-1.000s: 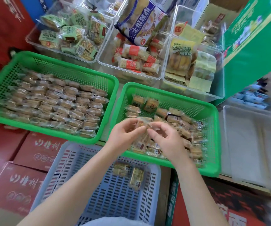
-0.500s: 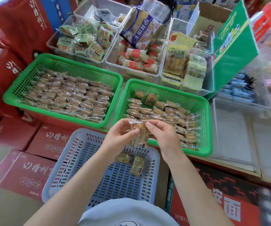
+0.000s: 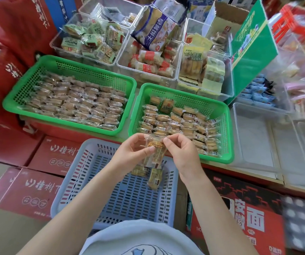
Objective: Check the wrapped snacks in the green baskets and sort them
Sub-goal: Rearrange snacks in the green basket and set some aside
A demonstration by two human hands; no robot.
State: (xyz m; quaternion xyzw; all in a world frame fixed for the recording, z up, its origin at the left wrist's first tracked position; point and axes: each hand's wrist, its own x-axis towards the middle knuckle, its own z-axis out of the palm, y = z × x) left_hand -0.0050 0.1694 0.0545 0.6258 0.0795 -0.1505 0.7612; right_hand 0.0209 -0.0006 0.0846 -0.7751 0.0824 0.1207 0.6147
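Above the lavender basket [image 3: 85, 181], both hands pinch one wrapped snack [image 3: 155, 150]; left hand [image 3: 135, 153] and right hand [image 3: 181, 153] flank it; its long axis hangs downward.

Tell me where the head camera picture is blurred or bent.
Head view: the centre is sharp, with the left hand and right hand pinching the clear-wrapped snack; the red printed cartons at lower right smear with motion blur; the right green plastic basket bows from wide-angle distortion.
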